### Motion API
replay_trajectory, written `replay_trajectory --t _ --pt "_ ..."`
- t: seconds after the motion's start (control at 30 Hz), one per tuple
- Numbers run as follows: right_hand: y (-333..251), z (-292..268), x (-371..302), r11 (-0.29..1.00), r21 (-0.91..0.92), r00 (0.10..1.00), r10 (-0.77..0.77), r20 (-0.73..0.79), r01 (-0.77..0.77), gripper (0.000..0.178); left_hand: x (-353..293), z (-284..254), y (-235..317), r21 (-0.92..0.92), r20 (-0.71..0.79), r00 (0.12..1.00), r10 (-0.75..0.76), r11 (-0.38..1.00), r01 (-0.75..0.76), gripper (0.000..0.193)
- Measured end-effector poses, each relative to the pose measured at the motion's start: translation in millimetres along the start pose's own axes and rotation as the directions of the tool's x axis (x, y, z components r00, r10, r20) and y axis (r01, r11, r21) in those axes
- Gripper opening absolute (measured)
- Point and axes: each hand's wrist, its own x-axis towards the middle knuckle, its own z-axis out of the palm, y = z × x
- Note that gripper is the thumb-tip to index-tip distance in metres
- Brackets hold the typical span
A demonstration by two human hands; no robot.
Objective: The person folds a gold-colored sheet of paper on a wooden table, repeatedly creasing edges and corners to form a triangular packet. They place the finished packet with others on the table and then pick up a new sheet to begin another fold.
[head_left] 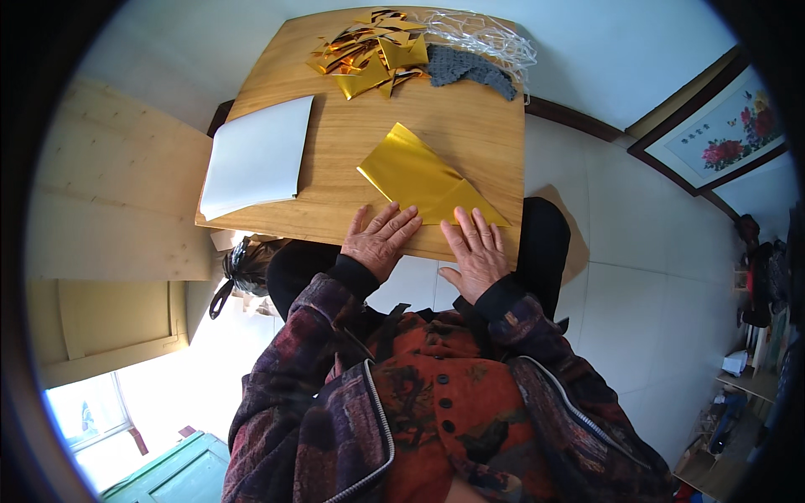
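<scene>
A sheet of shiny gold foil paper, with a folded flap at its right side, lies flat near the front edge of the wooden table. My left hand rests palm down at the table's front edge, its fingertips by the paper's lower left edge. Beside it, my right hand lies with fingers spread, the fingertips pressing on the folded right part of the paper. Neither hand grips anything. The paper's lower edge is partly hidden under the fingers.
A stack of white sheets lies on the table's left. Along the far side sit a pile of gold foil pieces, a dark grey cloth and a tangle of clear strips. Below the left corner hangs a black plastic bag.
</scene>
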Motion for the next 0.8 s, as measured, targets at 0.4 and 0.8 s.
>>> replay_trajectory --t 0.4,0.8 --pt "-1 -1 1 0.999 0.034 1.0 0.02 -0.01 -0.019 0.075 102 -44 -16 0.042 -0.08 0.989 0.124 0.992 -0.121 0.061" --pt "13 -11 7 0.993 0.115 0.977 0.012 -0.214 0.013 0.06 104 -47 -35 0.098 0.276 0.906 -0.32 0.947 0.304 0.034"
